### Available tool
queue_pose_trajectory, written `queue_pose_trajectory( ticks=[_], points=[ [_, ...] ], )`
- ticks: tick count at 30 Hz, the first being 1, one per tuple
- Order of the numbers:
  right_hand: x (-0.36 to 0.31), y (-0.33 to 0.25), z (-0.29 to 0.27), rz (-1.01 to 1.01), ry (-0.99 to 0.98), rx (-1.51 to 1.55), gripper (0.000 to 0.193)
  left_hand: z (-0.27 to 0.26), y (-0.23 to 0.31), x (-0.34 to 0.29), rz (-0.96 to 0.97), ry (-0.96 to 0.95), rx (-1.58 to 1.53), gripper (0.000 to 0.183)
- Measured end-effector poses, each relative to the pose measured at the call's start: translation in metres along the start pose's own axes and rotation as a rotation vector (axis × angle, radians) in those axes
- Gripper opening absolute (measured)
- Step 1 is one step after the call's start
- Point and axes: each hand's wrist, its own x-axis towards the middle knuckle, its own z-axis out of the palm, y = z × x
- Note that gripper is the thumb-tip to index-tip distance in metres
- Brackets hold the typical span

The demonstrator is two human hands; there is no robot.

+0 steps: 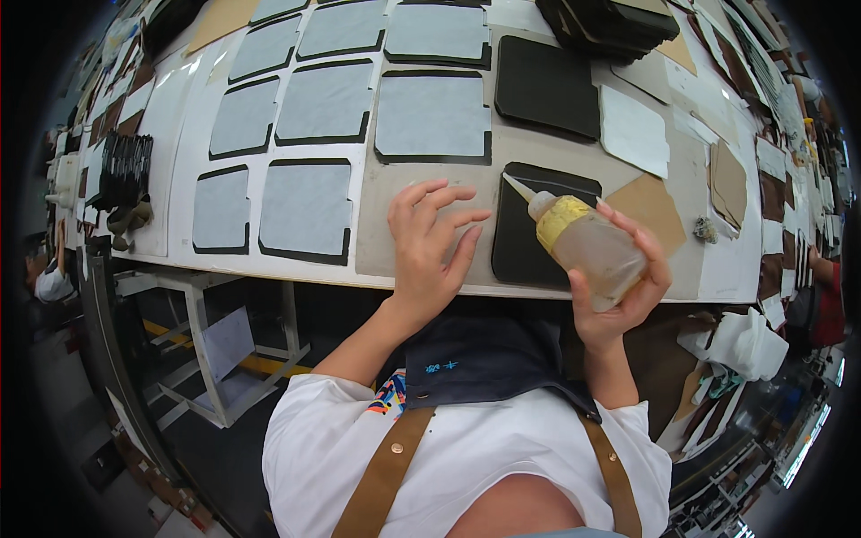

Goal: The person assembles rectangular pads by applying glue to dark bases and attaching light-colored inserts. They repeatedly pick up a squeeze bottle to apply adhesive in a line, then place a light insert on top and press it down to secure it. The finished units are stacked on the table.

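Yellow-banded bottle (594,249): we see it tilted in the right hand (632,287), its nozzle (518,186) aimed up and left over the near black panel (517,247).
Right-hand grip: thumb on the bottle's left side, fingers wrapped along its right.
Left hand (423,238): loosely spread, fingers part bent, holding nothing, over the grey mat (378,211) just left of that panel.
Pale panels (432,112): black-edged, laid in rows ahead and to our left.
Nozzle work: we judge glue is being put on the panel, or about to be; whether the tip touches, we cannot tell.
Panel edge: next likely calls for a light, even squeeze, left hand steadying.
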Motion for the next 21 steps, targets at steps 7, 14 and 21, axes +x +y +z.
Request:
queue_pose_trajectory(
  ticks=[7, 14, 21],
  points=[
    [0.036, 0.019, -0.027, 0.292, 0.112, 0.404, 0.078, -0.001, -0.007, -0.003, -0.081, 0.104, -0.168, 0.022],
    [0.053, 0.043, -0.034, 0.396, -0.042, 0.524, 0.073, 0.001, -0.009, -0.002, -0.119, 0.129, -0.251, 0.02],
    [0.056, 0.052, -0.035, 0.408, -0.101, 0.55, 0.073, 0.001, -0.007, -0.001, -0.127, 0.114, -0.232, 0.02]
  ],
)
